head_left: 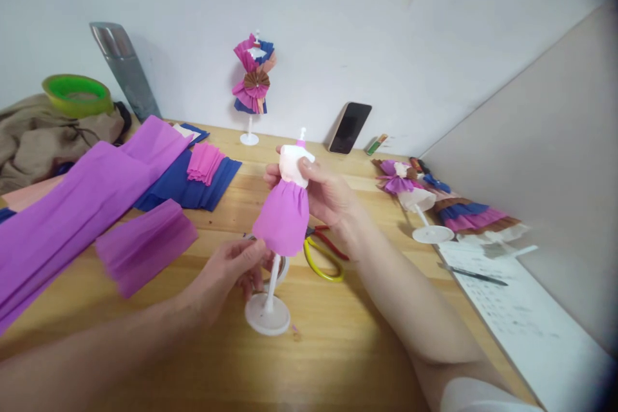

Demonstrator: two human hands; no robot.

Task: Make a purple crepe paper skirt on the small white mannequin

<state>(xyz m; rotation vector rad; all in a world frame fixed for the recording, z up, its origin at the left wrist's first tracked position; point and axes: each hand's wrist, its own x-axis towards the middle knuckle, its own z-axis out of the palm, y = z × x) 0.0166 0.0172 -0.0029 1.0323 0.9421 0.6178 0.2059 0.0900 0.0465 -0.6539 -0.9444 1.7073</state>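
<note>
A small white dress-form mannequin [294, 166] on a stand wears a gathered purple crepe-paper skirt [284, 222]. It tilts slightly, and its round white base [267, 317] shows low in the middle of the view. My right hand [328, 196] is closed around the torso, thumb on the front and fingertips behind. At the skirt's lower left edge, my left hand [241, 261] pinches the hem, with its other fingers partly hidden behind the stand. Behind the skirt and stand lie pliers with red and yellow handles [324, 264] and a roll of tape [284, 268], both partly covered.
Purple crepe paper [87, 199], a cut purple piece [147, 246] and blue folded paper [178, 187] lie left. A dressed mannequin [253, 80], a phone [350, 127] and a bottle [125, 67] stand by the wall. Another dressed mannequin [418, 199] and a pen [476, 275] are right.
</note>
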